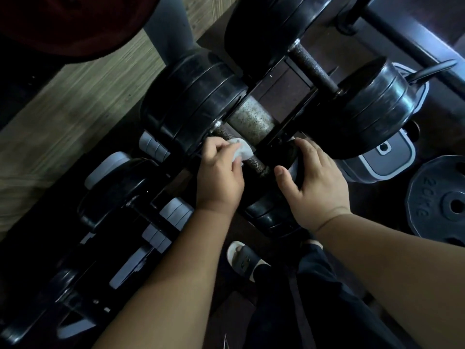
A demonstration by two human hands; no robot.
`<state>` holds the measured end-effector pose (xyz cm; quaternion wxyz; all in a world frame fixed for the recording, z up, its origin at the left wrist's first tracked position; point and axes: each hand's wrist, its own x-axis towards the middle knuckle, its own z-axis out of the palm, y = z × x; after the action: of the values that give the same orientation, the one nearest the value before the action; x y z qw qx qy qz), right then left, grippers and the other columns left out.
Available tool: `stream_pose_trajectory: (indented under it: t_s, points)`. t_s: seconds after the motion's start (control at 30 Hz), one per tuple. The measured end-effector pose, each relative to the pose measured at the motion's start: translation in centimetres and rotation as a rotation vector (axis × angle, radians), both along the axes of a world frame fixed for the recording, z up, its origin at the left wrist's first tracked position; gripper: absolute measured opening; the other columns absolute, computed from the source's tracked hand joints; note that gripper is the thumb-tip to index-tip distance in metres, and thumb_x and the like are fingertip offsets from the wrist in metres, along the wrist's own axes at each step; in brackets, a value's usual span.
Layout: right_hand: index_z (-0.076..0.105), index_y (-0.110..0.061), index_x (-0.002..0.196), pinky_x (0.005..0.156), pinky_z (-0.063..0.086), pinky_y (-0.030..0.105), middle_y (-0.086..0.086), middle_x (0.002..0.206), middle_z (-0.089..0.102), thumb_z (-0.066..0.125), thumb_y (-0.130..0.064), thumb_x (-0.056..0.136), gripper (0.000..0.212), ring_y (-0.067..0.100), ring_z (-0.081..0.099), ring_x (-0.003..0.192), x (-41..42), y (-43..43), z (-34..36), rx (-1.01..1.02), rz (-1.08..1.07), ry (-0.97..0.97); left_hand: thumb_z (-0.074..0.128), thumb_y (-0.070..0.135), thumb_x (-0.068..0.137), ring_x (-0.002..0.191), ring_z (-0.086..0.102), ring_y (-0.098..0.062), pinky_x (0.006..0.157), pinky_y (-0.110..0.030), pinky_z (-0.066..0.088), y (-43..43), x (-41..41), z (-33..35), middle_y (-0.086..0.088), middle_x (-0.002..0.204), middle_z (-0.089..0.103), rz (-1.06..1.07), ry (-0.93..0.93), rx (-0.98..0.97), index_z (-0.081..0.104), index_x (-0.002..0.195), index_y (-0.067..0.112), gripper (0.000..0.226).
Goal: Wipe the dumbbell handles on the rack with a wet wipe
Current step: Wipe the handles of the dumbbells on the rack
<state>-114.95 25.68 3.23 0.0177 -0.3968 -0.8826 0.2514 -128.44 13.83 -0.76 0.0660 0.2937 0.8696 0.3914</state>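
- Right hand (317, 180): fingers spread loose, resting on the dumbbell's end plate (271, 215).
- Left hand (219, 172) does the work, its fingers pinching the wet wipe (240, 149) onto the handle (254, 162).
- The handle runs 10 to 4 o'clock, with the bare bit at 4 o'clock from the wipe.

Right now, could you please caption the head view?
Left hand holds wipe on dumbbell handle; right hand rests on its weight.

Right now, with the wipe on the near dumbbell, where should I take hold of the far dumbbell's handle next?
Take the far dumbbell's knurled handle at its middle, coming down from above. It lies bare and slanted between two black heads that close off both ends, and the rack rail appears to run beneath it, so the top looks open.
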Motion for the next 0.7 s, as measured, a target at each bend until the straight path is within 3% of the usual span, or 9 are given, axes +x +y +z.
stream_pose_trajectory:
  t_s: [0.13,0.2,0.27,0.4,0.47,0.6,0.7]
  points:
    - [0.044,-0.015,0.148,0.115,0.034,0.038,0.007,0.151,0.049,0.038,-0.066,0.09,0.078,0.024,0.043,0.14,0.0,0.0,0.0,-0.002,-0.008,0.007,0.072,-0.009,0.084,0.092,0.046,0.004,0.093,0.0,0.04,0.1,-0.5,0.3,-0.018,0.112,0.058,0.038,0.032,0.003,0.074,0.11,-0.002,0.028]
    - [0.045,-0.014,0.147,0.114,0.035,0.038,0.007,0.149,0.05,0.04,-0.065,0.09,0.077,0.025,0.044,0.139,0.0,0.1,-0.1,-0.001,-0.002,0.014,0.072,-0.007,0.086,0.094,0.05,0.002,0.093,0.003,0.037,0.3,0.1,0.1,-0.017,0.11,0.06,0.084,0.013,0.013,0.075,0.111,-0.002,0.025]
    - [0.046,-0.013,0.147,0.114,0.035,0.039,0.007,0.149,0.05,0.04,-0.065,0.09,0.077,0.025,0.044,0.138,0.0,0.2,-0.3,-0.001,0.003,0.016,0.072,-0.006,0.085,0.092,0.059,-0.008,0.09,0.003,0.037,0.7,0.8,0.0,-0.015,0.108,0.063,0.102,-0.044,0.007,0.076,0.107,-0.001,0.022]
    - [0.046,-0.012,0.146,0.113,0.036,0.038,0.008,0.148,0.051,0.041,-0.064,0.09,0.076,0.026,0.045,0.137,0.0,0.2,-0.3,0.0,0.006,0.027,0.072,-0.006,0.084,0.084,0.051,-0.003,0.081,0.002,0.038,0.6,0.8,0.3,-0.01,0.104,0.063,-0.084,-0.093,-0.075,0.078,0.1,0.003,0.019]
    - [0.047,-0.011,0.145,0.113,0.037,0.04,0.01,0.147,0.052,0.041,-0.063,0.091,0.075,0.027,0.046,0.136,0.0,0.2,-0.3,0.004,0.01,0.035,0.072,-0.007,0.084,0.083,0.055,-0.008,0.079,-0.001,0.04,0.1,-0.4,0.3,-0.01,0.102,0.062,-0.182,-0.066,-0.099,0.078,0.101,0.002,0.02]
    - [0.046,-0.012,0.145,0.113,0.037,0.041,0.009,0.147,0.051,0.04,-0.064,0.092,0.075,0.027,0.046,0.137,0.0,0.2,-0.3,0.005,0.013,0.024,0.075,-0.005,0.084,0.085,0.065,-0.017,0.08,-0.025,0.055,0.6,-1.0,0.5,-0.008,0.102,0.064,-0.013,-0.106,-0.079,0.08,0.102,0.005,0.021]
    - [0.047,-0.011,0.145,0.113,0.036,0.04,0.01,0.146,0.052,0.04,-0.063,0.091,0.075,0.027,0.046,0.136,0.0,0.1,-0.3,0.01,0.015,0.025,0.076,-0.004,0.085,0.081,0.064,-0.016,0.077,-0.014,0.053,1.0,0.8,0.8,0.0,0.098,0.059,0.05,-0.184,-0.052,0.08,0.102,0.004,0.02]
